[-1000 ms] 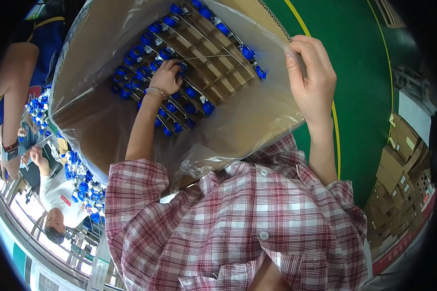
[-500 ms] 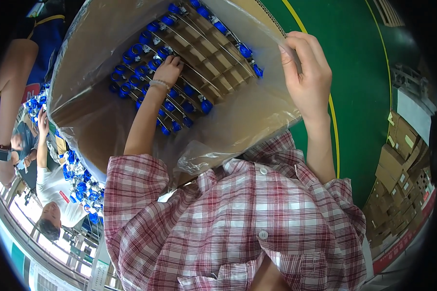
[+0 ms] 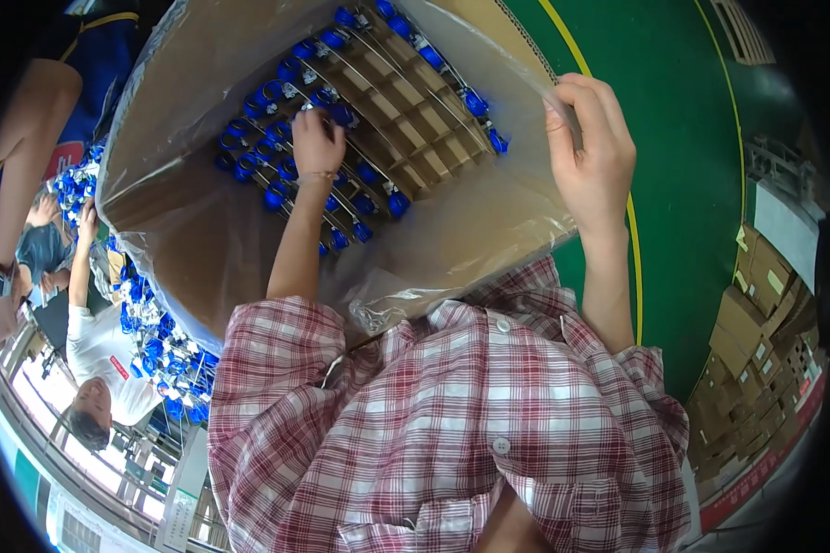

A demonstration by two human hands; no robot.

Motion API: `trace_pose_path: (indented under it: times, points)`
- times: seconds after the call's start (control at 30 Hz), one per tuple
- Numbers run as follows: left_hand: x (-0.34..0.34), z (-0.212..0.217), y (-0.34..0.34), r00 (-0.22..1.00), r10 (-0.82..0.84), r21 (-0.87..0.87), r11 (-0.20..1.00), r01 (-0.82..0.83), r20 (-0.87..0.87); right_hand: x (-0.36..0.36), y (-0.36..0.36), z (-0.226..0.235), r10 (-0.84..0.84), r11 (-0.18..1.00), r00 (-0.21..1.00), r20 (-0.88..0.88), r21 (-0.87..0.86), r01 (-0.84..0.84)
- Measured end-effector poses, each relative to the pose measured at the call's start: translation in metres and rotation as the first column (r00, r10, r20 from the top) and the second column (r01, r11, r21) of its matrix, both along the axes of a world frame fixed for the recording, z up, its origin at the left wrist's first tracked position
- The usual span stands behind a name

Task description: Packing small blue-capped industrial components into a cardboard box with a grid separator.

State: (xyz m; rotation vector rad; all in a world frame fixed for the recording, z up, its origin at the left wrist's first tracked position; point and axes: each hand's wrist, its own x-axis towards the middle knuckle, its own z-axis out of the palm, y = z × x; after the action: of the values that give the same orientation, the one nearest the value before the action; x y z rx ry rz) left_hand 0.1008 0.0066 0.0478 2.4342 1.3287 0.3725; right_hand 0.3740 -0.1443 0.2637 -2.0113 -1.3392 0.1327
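Inside the carton (image 3: pixel 505 26), the left hand (image 3: pixel 318 145) has curled fingers; their grasp cannot be determined. A blue part (image 3: pixel 343 114) lies just beside them, rounded and bright. At the carton's right rim, the right hand (image 3: pixel 594 158) pinches the plastic liner (image 3: pixel 524 210).

green floor (image 3: pixel 687 212), yellow floor lines (image 3: pixel 637 286), brown cardboard cartons (image 3: pixel 745 336) piled at right, bright windows (image 3: pixel 57 398) at lower left

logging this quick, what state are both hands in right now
Left hand: among the blue parts; whether it grips one cannot be told.
Right hand: closed, holding the box rim and plastic liner.
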Motion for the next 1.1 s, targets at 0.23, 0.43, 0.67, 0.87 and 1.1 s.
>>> trace_pose_path:
  times: [0.23,0.43,0.67,0.87,1.1]
  points:
    - [0.003,-0.027,-0.016,0.903,0.430,-0.380,0.832,-0.405,-0.020,-0.005,-0.001,0.002,-0.020,0.999,0.999,-0.039,-0.038,0.019]
    - [0.010,-0.051,0.002,0.854,0.495,-0.610,0.630,-0.481,-0.161,-0.007,-0.001,-0.001,-0.004,1.000,1.000,-0.020,-0.012,0.003]
    - [0.030,-0.044,-0.013,0.834,0.459,-0.497,0.670,-0.552,-0.307,-0.004,-0.001,-0.004,0.012,1.000,1.000,0.005,0.013,-0.012]
    - [-0.001,-0.025,-0.015,0.958,0.216,-0.321,0.908,-0.269,-0.190,-0.005,-0.006,-0.009,0.010,1.000,1.000,-0.010,0.014,-0.010]
    - [-0.013,-0.015,-0.012,0.950,-0.102,-0.185,0.982,0.048,-0.295,-0.008,-0.010,-0.009,0.009,1.000,0.999,0.040,-0.013,-0.008]
